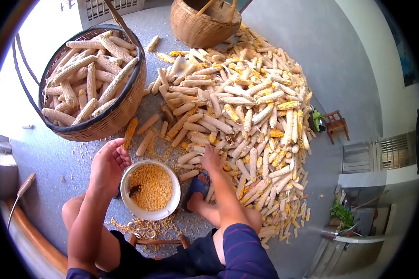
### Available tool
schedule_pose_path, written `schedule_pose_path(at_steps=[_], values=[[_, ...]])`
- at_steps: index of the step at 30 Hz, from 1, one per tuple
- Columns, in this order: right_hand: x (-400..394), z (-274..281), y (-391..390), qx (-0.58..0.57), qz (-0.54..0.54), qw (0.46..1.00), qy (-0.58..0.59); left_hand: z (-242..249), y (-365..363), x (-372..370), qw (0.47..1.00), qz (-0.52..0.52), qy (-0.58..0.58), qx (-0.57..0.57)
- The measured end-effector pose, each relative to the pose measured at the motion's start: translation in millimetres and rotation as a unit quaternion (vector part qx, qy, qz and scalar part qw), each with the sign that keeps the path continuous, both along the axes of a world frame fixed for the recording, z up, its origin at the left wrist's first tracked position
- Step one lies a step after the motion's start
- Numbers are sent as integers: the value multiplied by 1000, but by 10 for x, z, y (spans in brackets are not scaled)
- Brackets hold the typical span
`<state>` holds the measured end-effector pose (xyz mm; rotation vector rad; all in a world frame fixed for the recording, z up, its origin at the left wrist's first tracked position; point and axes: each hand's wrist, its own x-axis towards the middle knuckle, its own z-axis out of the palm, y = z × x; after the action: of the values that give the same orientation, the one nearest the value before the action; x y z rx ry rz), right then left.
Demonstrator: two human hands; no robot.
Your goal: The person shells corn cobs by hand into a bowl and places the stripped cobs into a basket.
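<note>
Head view: grey floor [330,51] runs past one cob pile [265,100]'s two-o'clock edge. One large basket [119,121] at ten holds pale cobs [91,80]; one smaller basket [195,30] sits at twelve; one bowl [176,191] near eight holds kernels [154,183]. Left hand [108,160], fingers loosely parted, is beside one yellow cob [131,130]; right hand [212,159] touches the pile, its hold hidden.

- The bare left forearm [86,223] rose from the lower left of the view, inclined slightly to the right.
- The left hand [108,162] was turned palm inward, with the fingers [123,158] loosely curled and the thumb [115,143] extended.
- The bare right forearm [228,200] projected from a navy-blue fabric sleeve with thin reddish stripes [246,253], angled upward and to the left.
- The right hand [212,158] was extended forward, back uppermost; its fingertips were too indistinct to determine the grip.
</note>
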<state>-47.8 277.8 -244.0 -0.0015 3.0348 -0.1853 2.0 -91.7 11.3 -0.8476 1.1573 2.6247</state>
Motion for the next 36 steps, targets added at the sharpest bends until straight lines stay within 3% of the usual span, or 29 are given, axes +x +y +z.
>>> schedule_pose_path(at_steps=[1,6,8,9,10,12,16,18,20,21,23,24,25,26,28,29,30,32,33,34,36], values=[[-3,-64,-78,18,-47,997,-61,8,1,-7,1000,-5,-7,-4],[-75,-115,-146,84,-55,982,-158,-6,-2,-40,1000,-16,9,10],[-79,-162,-62,-112,-86,968,-207,35,44,-44,999,-37,26,10],[-162,-79,-15,-331,-131,883,-306,56,64,-34,999,-41,21,15],[-136,141,-88,-555,-243,710,-357,37,85,-21,998,-45,27,33],[-79,737,-264,-664,-208,589,-411,2,166,9,997,-69,34,-8],[273,1848,-780,-761,-99,432,-473,-69,439,123,950,-176,61,-252],[484,2281,-980,-736,-37,466,-491,63,511,190,903,-279,119,-305],[689,2435,-1151,-668,4,597,-444,21,532,234,886,-359,166,-244],[789,2480,-1223,-662,-14,640,-389,32,498,241,883,-357,174,-251],[877,2549,-1395,-674,15,652,-348,5,439,264,878,-358,177,-265],[907,2553,-1451,-684,38,663,-304,-30,429,269,889,-309,217,-260],[901,2537,-1475,-649,68,708,-272,-50,423,284,896,-259,256,-254],[925,2525,-1509,-653,69,704,-270,-50,419,313,894,-262,256,-259],[907,2575,-1598,-479,165,862,8,10,417,325,950,-197,238,-49],[928,2618,-1606,-411,179,891,72,-60,368,298,937,-228,248,-96],[929,2661,-1611,-413,180,890,74,-38,380,295,936,-228,249,-99],[921,2701,-1598,-356,197,906,114,16,439,303,859,-245,313,-324],[900,2676,-1606,-361,208,897,149,15,474,320,860,-239,291,-344],[886,2659,-1591,-361,207,897,149,16,491,310,860,-240,291,-343],[871,2637,-1566,-336,195,917,92,13,522,305,823,-211,260,-459]])
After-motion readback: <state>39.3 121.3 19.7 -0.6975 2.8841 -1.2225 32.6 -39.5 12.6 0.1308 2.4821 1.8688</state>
